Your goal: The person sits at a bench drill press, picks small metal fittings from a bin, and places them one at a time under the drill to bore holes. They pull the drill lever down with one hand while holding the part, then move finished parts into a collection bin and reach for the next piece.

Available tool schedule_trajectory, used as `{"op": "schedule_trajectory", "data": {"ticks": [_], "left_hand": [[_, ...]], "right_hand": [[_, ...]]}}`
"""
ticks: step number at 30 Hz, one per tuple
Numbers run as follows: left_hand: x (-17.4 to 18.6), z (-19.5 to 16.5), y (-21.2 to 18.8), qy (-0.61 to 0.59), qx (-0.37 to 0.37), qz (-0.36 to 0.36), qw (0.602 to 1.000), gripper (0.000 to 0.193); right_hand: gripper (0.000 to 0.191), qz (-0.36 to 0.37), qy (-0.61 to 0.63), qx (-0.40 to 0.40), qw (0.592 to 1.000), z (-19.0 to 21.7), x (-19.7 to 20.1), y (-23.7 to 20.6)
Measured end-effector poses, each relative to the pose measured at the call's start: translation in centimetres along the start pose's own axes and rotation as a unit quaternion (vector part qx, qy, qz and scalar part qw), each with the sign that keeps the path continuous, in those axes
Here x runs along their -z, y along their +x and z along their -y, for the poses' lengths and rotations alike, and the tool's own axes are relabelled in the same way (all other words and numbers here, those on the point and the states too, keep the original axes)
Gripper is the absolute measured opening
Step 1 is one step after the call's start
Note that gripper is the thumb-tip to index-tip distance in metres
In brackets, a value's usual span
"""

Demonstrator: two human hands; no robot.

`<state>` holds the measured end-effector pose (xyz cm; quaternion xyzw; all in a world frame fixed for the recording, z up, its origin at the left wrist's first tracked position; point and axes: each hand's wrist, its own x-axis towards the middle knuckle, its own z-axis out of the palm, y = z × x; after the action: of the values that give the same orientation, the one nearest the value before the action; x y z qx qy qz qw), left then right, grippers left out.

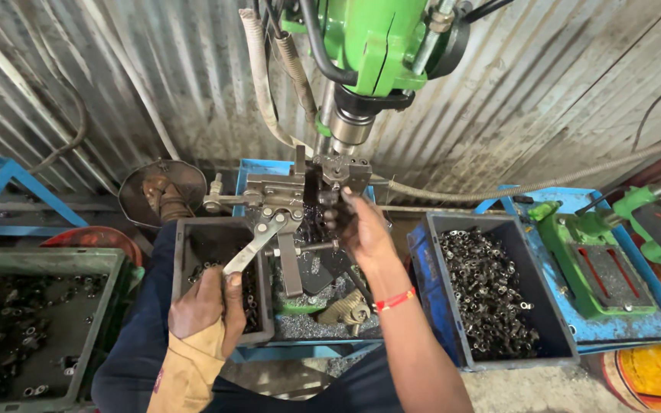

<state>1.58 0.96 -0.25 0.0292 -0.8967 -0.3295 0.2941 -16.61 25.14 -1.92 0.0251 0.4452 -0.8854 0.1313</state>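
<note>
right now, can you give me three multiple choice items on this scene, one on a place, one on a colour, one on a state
1. Where is the bin of small metal parts relative to the clamp fixture?
A. to its right
B. behind it
C. on top of it

2. What colour is the drill head?
A. red
B. green
C. yellow

3. What is the left hand doing?
A. hanging free
B. resting in a bin
C. gripping the clamp lever

Answers:
1 A, the blue-grey bin sits right of the fixture.
2 B, its casing is bright green.
3 C, its fingers wrap the lever's end, while the right hand touches the fixture.
</note>
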Motion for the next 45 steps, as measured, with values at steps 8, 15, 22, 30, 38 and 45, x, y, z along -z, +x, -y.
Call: {"op": "schedule_trajectory", "data": {"ticks": [8,15,22,30,38,45], "left_hand": [[0.2,0.4,0.1,-0.032,0.025,0.025,0.999,0.02],[0.0,0.3,0.3,-0.008,0.029,0.023,0.999,0.021],[-0.1,0.5,0.2,0.0,0.025,0.026,0.999,0.021],[-0.2,0.5,0.3,-0.009,0.038,0.024,0.999,0.022],[0.1,0.7,1.0,-0.004,0.022,0.025,0.999,0.02],[0.8,0.2,1.2,-0.014,0.022,0.029,0.999,0.02]], "right_hand": [[0.023,0.114,-0.498,-0.042,0.858,-0.5,1.5,-5.3],[0.027,-0.073,-0.636,0.245,0.728,-2.3,-1.6,-6.9],[0.031,-0.054,-0.645,0.288,0.706,-2.7,-0.9,-5.5],[0.019,-0.065,-0.142,0.097,0.983,-1.4,1.4,-3.0],[0.023,-0.044,-0.064,0.157,0.985,0.0,-2.4,-1.5],[0.02,-0.101,-0.072,0.231,0.965,-1.7,-2.7,-2.3]]}}
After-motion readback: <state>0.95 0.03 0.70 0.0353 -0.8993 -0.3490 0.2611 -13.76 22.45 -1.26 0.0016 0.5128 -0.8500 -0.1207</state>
